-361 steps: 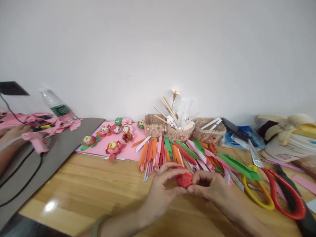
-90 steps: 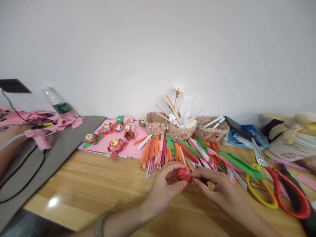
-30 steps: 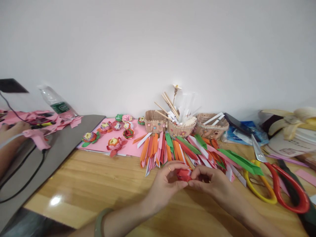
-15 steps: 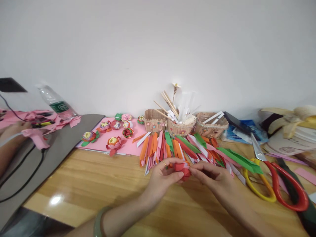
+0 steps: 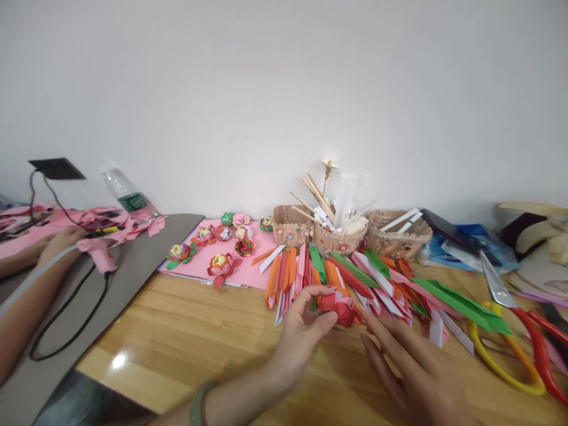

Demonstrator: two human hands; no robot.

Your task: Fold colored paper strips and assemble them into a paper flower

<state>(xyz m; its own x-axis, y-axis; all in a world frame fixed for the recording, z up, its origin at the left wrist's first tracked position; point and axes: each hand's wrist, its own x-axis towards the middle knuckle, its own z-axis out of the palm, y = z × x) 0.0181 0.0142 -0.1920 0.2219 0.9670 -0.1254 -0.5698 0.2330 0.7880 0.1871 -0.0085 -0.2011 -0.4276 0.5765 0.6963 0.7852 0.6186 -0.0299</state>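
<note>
Between the thumb and fingers of my left hand (image 5: pixel 306 325) is a red paper flower (image 5: pixel 342 309), held above the wooden table (image 5: pixel 199 343). My right hand (image 5: pixel 408 361) is just to the right of the flower, its fingers stretched out and apart, with nothing seen in them. Behind both hands lies a spread of folded paper strips (image 5: pixel 290 269) in orange, pink, red, white and green. Finished-looking paper flowers (image 5: pixel 220 265) sit on a pink sheet (image 5: pixel 242 272) at the left.
Decorated baskets (image 5: pixel 293 228) with sticks and white pieces line the wall. Large scissors (image 5: pixel 503 296) with red and yellow handles lie at the right. At the left are a pink glue gun (image 5: pixel 97 253), its looping cord, a plastic bottle (image 5: pixel 131 195) and another person's arms (image 5: pixel 39 284).
My right hand has let go of the flower's right side, opened and drawn back to the right. My left hand still holds the flower. The view has shifted left.
</note>
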